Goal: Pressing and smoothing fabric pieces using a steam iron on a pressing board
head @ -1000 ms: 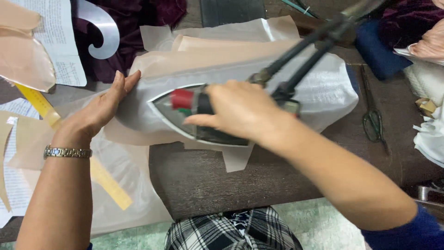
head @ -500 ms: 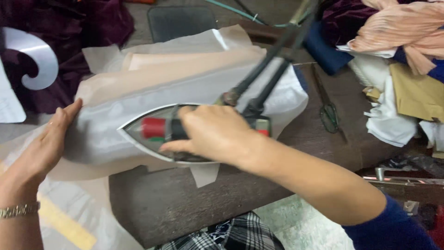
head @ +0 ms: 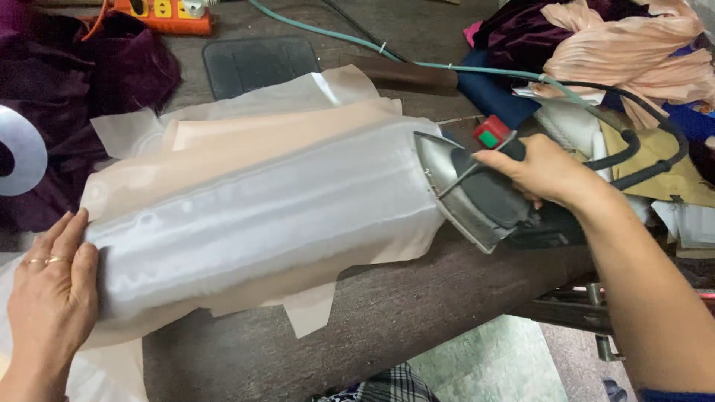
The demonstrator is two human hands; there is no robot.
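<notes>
The right hand [head: 547, 173] is wrapped tight around the dark handle of a steam iron [head: 477, 195], which sits at the 3 o'clock end of the work, its pointed silver soleplate tip aimed toward 10 o'clock and touching the right edge of a shiny white interfacing strip [head: 261, 219]. That strip lies lengthwise across a peach fabric panel [head: 246, 138], which shows along its 12 o'clock side and again as a thin margin at 6 o'clock. Both rest on the dark wooden bench [head: 387, 320].

The left hand [head: 53, 286], at 9 o'clock, lies flat and spread, palm down, pressing the left end of the strip; it holds nothing, and two rings show on one finger.

From the iron a black cord [head: 633, 145] and a pale green hose [head: 462, 68] run off toward 1 o'clock. Beyond them, at 2 o'clock, is a heap of peach cloth [head: 633, 48]. Purple velvet [head: 82, 82] lies at 10 o'clock, with an orange power strip [head: 160, 13] at 11 o'clock and a dark grey mat [head: 257, 63] just beside it.
</notes>
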